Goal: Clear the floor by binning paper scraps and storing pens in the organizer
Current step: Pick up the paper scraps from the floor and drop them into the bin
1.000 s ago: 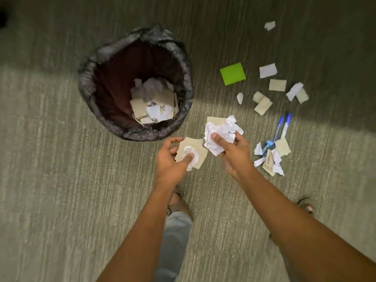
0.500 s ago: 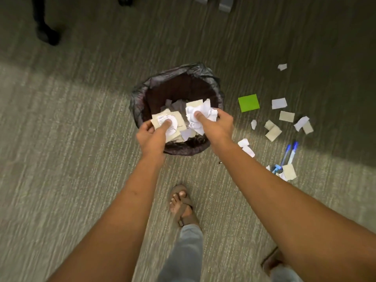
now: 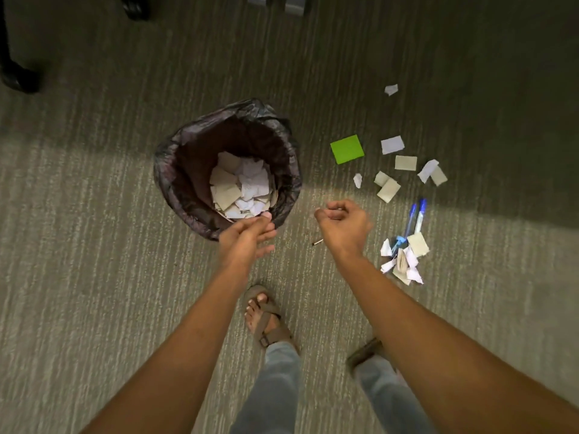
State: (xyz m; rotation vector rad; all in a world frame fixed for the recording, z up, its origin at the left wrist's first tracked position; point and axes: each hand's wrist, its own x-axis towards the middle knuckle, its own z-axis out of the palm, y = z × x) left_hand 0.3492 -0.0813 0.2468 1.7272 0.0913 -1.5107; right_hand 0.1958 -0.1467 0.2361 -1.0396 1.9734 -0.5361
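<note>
Hovering by the bin (image 3: 188, 198), my left hand (image 3: 247, 239) is open and empty, my right hand (image 3: 343, 225) loosely curled, apparently empty. Paper fills the bin; scraps (image 3: 404, 261), a green note (image 3: 347, 149) and two pens (image 3: 415, 217) remain on the floor.

I count one black-lined round bin (image 3: 175, 170), two blue capped pens (image 3: 415, 218), one green square note (image 3: 346, 149) (loose paper scraps uncounted).

head cam | standing height, aimed steeply down at carpet (image 3: 94, 277) | bin (image 3: 225, 170) centre-frame, forearms reaching in from bottom edge
</note>
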